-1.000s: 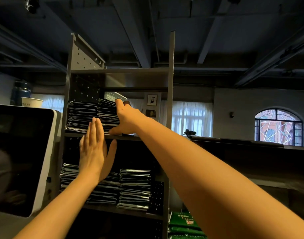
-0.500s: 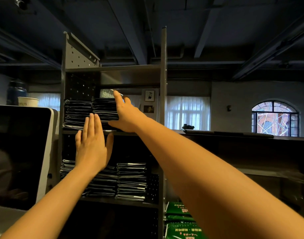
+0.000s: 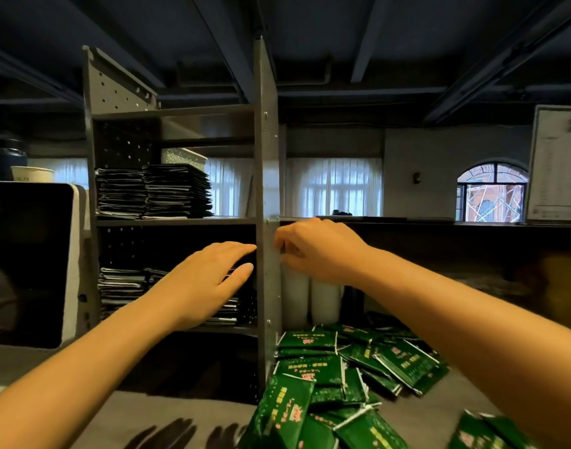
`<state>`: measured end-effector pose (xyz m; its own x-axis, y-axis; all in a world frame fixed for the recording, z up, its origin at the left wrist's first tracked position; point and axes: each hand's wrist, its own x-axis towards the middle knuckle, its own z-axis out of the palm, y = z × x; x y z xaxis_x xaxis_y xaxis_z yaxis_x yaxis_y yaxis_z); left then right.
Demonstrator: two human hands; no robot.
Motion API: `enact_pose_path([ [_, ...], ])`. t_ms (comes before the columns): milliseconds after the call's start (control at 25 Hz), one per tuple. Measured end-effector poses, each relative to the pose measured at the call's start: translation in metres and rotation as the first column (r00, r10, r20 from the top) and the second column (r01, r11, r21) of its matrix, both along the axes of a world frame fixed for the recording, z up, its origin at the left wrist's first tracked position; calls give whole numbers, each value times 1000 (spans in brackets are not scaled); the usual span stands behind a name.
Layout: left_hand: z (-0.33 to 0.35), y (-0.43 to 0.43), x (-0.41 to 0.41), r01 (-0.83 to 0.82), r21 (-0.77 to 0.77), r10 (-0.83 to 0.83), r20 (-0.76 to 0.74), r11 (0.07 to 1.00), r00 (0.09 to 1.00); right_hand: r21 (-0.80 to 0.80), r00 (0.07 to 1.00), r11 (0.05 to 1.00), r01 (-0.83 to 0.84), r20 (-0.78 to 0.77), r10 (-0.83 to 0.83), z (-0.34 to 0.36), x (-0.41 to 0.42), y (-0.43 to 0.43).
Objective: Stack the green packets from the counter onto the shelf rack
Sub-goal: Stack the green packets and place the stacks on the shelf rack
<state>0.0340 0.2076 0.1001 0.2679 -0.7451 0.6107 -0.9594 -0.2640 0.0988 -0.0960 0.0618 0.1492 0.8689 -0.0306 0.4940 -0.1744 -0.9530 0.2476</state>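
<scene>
packets (image 3: 313, 406): green, pink-yellow print | rack (image 3: 266, 163): grey, perforated | counter (image 3: 141, 416): grey | curtains (image 3: 334, 186): white

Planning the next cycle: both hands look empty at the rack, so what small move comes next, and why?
Probably lower the right hand to the green packets heaped on the counter and pick some up: both it and the left hand hold nothing, and the shelf rack has room.

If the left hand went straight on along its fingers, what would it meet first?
Most likely the shelf rack's right upright: the left hand points rightward at it, fingertips nearly touching. Depth is unclear, so it might pass in front.
</scene>
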Motion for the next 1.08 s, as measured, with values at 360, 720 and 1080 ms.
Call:
enact_pose_path([
  [360,-53,-76,-82,191,305,-153,-144,933,978,77,889,955,286,-394,-235,-75,-103,-74],
  [720,-123,-162,-137,336,475,-229,-270,813,935,155,732,839,522,-585,-348,-152,-176,-158],
  [1080,-189,-207,-144,308,556,-231,-205,772,951,225,706,736,638,-553,-442,-222,-203,-209],
])
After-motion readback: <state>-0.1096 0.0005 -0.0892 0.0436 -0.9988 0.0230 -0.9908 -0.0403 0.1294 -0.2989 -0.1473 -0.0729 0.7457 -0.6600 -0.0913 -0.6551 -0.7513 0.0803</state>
